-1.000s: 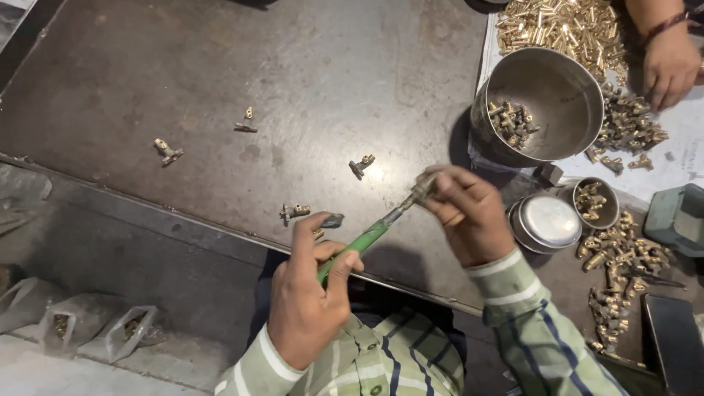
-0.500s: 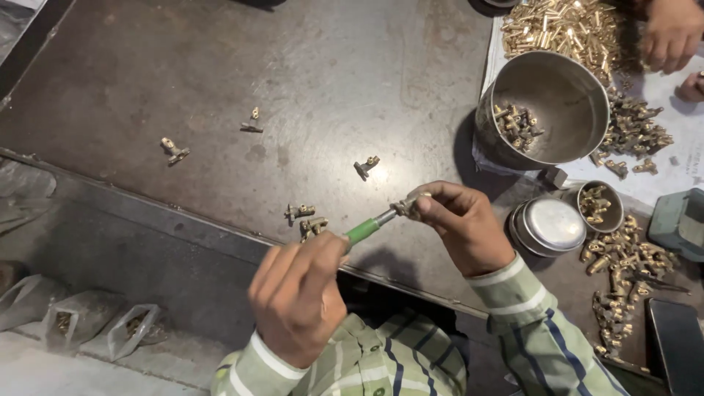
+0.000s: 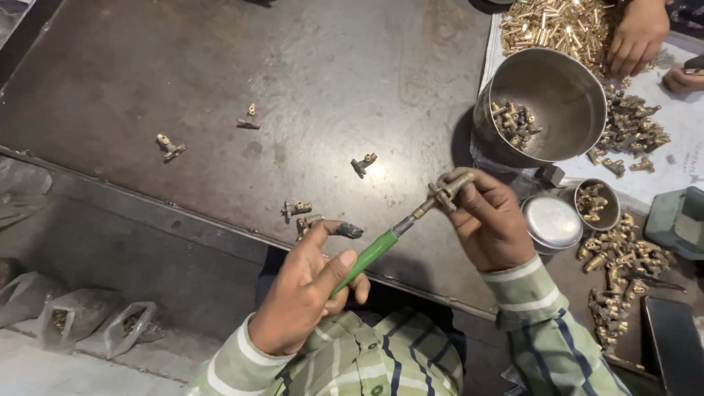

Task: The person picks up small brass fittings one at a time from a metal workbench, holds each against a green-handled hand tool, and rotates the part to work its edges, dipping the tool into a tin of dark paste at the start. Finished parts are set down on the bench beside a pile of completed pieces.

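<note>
Closest to the camera, bottom centre of the frame, the left hand point(image 3: 304, 293) has its fingers loosely curled round the green handle of a screwdriver point(image 3: 374, 253), thumb lying along it and index finger sticking out straight with a dark smudged tip. The shaft runs up and to the right into a small brass fitting point(image 3: 445, 193), which sits just right of centre, held up over the desk's near edge. The right hand point(image 3: 488, 220) pinches that fitting, fingers closed tight on it from the right side. Both sleeves are green and white striped.

A bit further out on the dark metal desk point(image 3: 220, 73), a couple of loose brass pieces point(image 3: 302, 215) lie right by the left index finger, another one point(image 3: 364, 164) sits near the middle, and two more are over at the left. On the right there's a round metal lid point(image 3: 551, 222), a small cup of brass bits point(image 3: 596, 204) just beside it, and a scattered heap of fittings below that. Further back is a big steel bowl point(image 3: 546, 103) with some fittings in the bottom. At the top right, another person's hand point(image 3: 636, 37) rests on a pile of brass parts point(image 3: 557, 26).
</note>
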